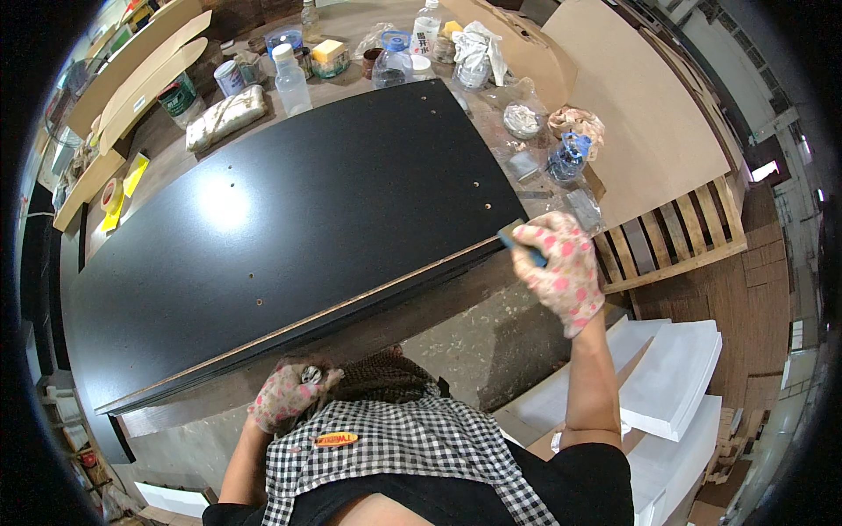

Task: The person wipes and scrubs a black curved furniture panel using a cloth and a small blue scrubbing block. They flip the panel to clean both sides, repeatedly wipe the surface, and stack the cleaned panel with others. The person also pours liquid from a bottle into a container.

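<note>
A large black panel [351,202] with several small drilled holes lies across the workbench. Its near edge shows a raw brown strip, and more dark boards appear to lie beneath. At the panel's right corner my right hand [563,270], in a pink-dotted glove, is closed around a small blue-grey block [533,254]. The block is at the edge there; its exact contact is hidden. My left hand [289,396], gloved alike, is curled close to my checked apron [377,447], below the panel's near edge. Something small and shiny shows at its fingers, too unclear to name.
Bottles, cans and a yellow sponge [330,58] crowd the bench's far side. A wrapped bundle [226,118] lies behind the panel. To the right are a blue-capped jug [570,158], cardboard [640,105] and a slatted wooden pallet [675,232]. White boards [671,377] are stacked beside my right arm.
</note>
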### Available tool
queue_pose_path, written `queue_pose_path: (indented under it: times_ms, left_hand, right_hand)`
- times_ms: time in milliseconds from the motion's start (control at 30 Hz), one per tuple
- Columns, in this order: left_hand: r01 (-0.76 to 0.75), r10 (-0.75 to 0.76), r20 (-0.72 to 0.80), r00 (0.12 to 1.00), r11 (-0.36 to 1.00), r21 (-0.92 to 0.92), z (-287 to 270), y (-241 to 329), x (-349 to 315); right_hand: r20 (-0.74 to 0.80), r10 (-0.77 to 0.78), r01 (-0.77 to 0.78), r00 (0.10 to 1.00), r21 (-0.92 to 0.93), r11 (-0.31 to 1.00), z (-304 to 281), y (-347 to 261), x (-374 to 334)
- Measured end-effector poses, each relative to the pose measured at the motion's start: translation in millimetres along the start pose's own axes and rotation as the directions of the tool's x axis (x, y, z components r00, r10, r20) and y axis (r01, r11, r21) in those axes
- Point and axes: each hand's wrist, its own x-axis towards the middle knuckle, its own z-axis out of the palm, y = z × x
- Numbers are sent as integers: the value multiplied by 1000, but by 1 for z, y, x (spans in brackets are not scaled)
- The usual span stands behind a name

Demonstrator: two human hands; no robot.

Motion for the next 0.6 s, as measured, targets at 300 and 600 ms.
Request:
queue_pose_path:
  times_ms: [300,600]
  left_hand:
    - [-609,623,-424,657,770,190,-83,54,-63]
    - [-10,408,-380,830,692,722,-102,41,29]
  right_hand:
    - [-136,154,-149,979,46,988,-8,28,1]
    - [-269,449,-121,852,733,670,16,69,-76]
